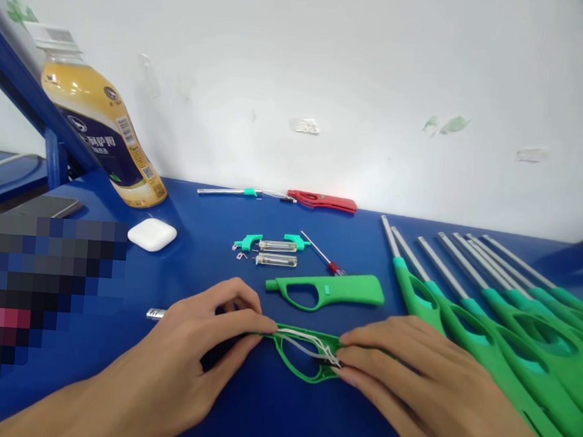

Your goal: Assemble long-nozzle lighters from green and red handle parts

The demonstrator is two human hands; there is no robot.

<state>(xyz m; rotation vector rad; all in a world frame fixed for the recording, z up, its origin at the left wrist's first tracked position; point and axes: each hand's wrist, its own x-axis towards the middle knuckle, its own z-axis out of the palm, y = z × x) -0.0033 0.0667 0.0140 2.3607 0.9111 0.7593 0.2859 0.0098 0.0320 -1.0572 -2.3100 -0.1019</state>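
An open green lighter shell (pixel 300 373) lies between my hands, with white and grey wires (pixel 310 340) running along its inside. My left hand (pixel 203 345) pinches the narrow end of the shell, and a metal tube tip (pixel 155 313) sticks out to the left behind it. The fingers of my right hand (pixel 401 366) press together on the wide end, by a small black part where the wires end. Just beyond lies a green lighter body (pixel 354 290). Behind that are two clear fuel tanks (pixel 277 260), teal trigger pieces (pixel 250 242) and a screwdriver (pixel 335 268).
Several green lighters (pixel 518 334) with metal tubes fan out at the right. A red lighter body (pixel 323 201) and a metal tube (pixel 223 192) lie by the wall. At the left stand a bottle (pixel 103 125) and a white case (pixel 151 235), near a dark phone (pixel 47 206).
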